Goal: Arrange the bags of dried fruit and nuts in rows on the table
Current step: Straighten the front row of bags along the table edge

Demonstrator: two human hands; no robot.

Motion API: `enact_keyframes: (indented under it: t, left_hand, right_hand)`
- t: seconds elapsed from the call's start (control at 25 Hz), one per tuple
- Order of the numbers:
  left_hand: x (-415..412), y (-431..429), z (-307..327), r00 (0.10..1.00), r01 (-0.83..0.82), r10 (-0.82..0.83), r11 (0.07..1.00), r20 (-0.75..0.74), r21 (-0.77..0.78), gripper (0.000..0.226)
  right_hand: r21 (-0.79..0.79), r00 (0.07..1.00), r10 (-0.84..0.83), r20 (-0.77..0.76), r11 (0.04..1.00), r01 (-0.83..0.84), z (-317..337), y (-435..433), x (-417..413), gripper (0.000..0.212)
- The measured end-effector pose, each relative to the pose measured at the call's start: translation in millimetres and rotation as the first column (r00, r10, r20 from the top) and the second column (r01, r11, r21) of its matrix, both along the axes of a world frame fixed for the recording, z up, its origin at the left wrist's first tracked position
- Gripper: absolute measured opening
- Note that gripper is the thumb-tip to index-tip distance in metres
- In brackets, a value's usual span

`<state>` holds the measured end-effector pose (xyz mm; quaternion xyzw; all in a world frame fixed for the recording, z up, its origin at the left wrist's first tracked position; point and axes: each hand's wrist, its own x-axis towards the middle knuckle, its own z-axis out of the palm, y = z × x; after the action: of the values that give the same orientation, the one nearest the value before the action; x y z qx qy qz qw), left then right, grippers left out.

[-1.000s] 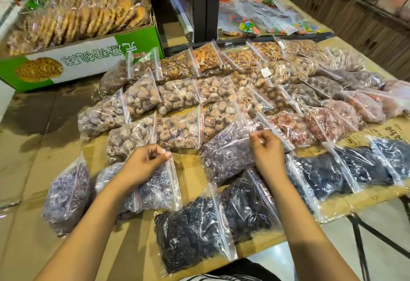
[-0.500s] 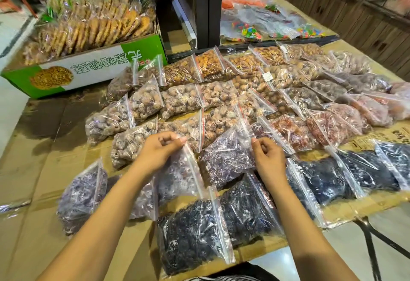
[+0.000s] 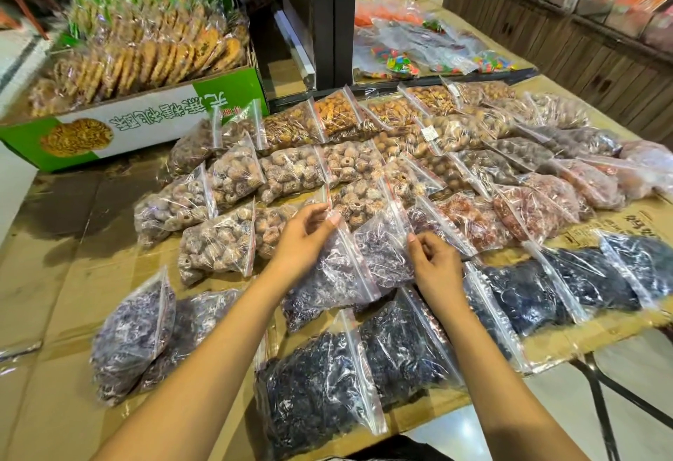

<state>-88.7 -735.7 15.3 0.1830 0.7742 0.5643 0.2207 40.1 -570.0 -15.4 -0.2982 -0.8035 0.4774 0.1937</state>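
Starting at the far left, a green-and-white carton (image 3: 145, 125) sits on the cardboard-covered bench (image 3: 54, 278), packed with wrapped biscuits (image 3: 156, 56) standing on edge. Nearer the person, two purple-fruit bags (image 3: 134, 333) lie side by side and overlapping, set apart from the main block. Moving in, pale brown fruit bags (image 3: 215, 242) run in slanted rows, each overlapping its neighbour, red zip strips uppermost. Now the left hand (image 3: 302, 242): its fingers (image 3: 333, 218) are clamped on the zip top of a purple bag (image 3: 327, 278), thumb and fingertips pinching the strip, while the bag's lower end rests on the bench just behind the near dark bags. Right beside it and touching, a second purple bag (image 3: 382, 253) leans the same way, and the right hand (image 3: 435, 264) has its fingers (image 3: 413, 238) curled together on that bag's upper edge, pinching the zip strip. Under the two forearms, two dark-fruit bags (image 3: 313, 388) lie at the bench's near edge, one overlapping the other. Further right, red-fruit bags (image 3: 469, 224) carry on the middle row, and a line of dark bags (image 3: 517, 300) runs along the near edge toward the right. At the back, golden nut bags (image 3: 338, 114) form the far row in front of a black post (image 3: 327, 16), with bright sweets bags (image 3: 397, 60) beyond and wooden shelving (image 3: 546, 42) at far right.
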Motion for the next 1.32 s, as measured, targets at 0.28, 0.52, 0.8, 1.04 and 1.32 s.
enact_keyframes:
  t: [0.28,0.52,0.8,1.04,1.32]
  left_hand:
    - [5,-125,21,0.919,-0.145,0.033,0.954,-0.393,-0.260,0.053]
    - [-28,-231,-7,0.888,-0.393,0.144,0.731,-0.436,-0.558,0.086]
    - [-22,-244,-46,0.934,-0.276,0.093,0.799,-0.344,-0.534,0.095]
    - [-24,-258,-41,0.948,-0.289,0.248,0.935,-0.201,-0.207,0.053]
    - [-23,-258,-45,0.914,-0.396,0.396,0.918,-0.094,0.018,0.033]
  right_hand:
    - [0.303,0.969,-0.181,0.170,0.945,0.124,26,-20,-7,0.028]
    - [0.344,0.899,0.389,0.200,0.831,-0.436,84,-130,-47,0.034]
    - [-0.067,0.330,0.474,0.817,0.645,-0.761,28,-225,-92,0.065]
    - [-0.462,0.701,0.483,0.525,0.853,-0.242,3,-225,-95,0.065]
    - [-0.307,0.909,0.376,0.180,0.899,-0.311,19,-236,-83,0.019]
